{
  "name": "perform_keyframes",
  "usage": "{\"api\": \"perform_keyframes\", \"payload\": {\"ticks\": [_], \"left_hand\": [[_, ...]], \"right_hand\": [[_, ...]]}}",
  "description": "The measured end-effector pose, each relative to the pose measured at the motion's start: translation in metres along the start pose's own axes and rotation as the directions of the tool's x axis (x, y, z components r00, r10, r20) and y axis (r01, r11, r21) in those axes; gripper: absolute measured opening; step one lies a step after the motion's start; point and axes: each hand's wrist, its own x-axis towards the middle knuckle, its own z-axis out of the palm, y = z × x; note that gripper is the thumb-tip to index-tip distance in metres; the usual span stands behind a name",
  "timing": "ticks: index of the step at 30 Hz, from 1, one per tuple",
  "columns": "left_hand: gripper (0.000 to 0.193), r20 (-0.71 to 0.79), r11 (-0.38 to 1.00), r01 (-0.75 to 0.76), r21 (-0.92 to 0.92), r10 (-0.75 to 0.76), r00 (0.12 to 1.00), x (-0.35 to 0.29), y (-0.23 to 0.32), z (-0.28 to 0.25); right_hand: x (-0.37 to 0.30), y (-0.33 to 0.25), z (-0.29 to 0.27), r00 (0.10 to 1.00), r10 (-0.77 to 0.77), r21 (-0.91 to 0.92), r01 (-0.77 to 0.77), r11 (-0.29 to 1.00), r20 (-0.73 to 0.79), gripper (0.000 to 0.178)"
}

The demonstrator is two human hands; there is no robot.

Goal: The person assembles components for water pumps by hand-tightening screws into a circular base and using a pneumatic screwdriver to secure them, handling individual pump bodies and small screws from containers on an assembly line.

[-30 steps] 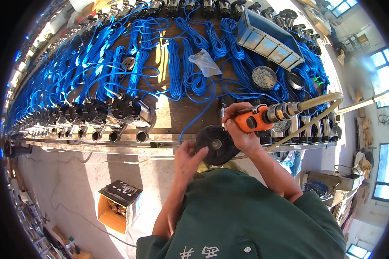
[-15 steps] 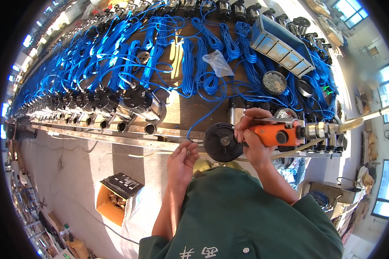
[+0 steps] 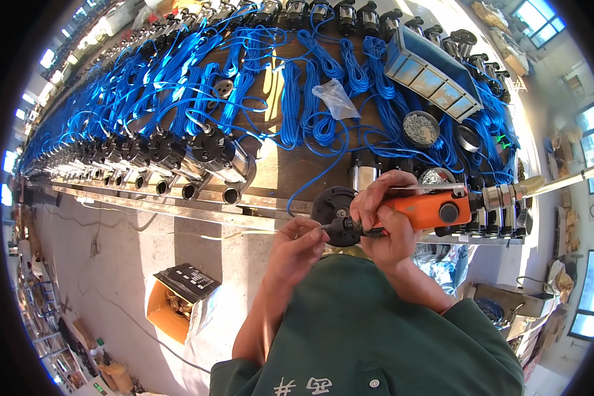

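From above the worker's head, in the head view, I see both hands meeting at the near edge of the long brown counter (image 3: 280, 173), right of its middle. The right hand (image 3: 391, 244) is wrapped round the front of an orange, barrel-shaped driver (image 3: 428, 210) with a dark nose; a metal coupling (image 3: 500, 197) and a pale yellow hose (image 3: 577, 179) trail off rightward. The left hand (image 3: 294, 254) is pinching, thumb against fingertips, a small slim piece at the tool's tip, too little for me to make out. Just behind that meeting point sits a black round plastic disc (image 3: 322, 203) with a raised hub, partly hidden by the tool and fingers, by the counter's near edge; I cannot tell what bears its weight. To do this well, I'd say, keep the slim piece and the tip in one straight line, pinch lightly, and keep fingers off anything that might spin. The hose should hang slack so it doesn't tug the driver sideways. The blue coiled cables (image 3: 290, 105) reach close to the near edge, and a loose loop runs down by the left hand, so I'd keep it clear of the tip.
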Motion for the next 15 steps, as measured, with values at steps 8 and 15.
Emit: {"api": "perform_keyframes", "payload": {"ticks": [8, 15], "left_hand": [[0.01, 0.046, 0.995, 0.026, 0.1, -0.031, 0.998, 0.002, -0.0056, -0.0008], [0.012, 0.025, 0.981, 0.012, 0.192, -0.018, 1.0, 0.0023, -0.0063, -0.0024]], "right_hand": [[0.0005, -0.0077, -0.0043, 0.992, 0.099, 0.104, -0.09, 0.991, -0.08, 0.039], [0.0007, -0.0062, -0.0101, 0.988, 0.138, 0.099, -0.13, 0.987, -0.075, 0.038]]}}
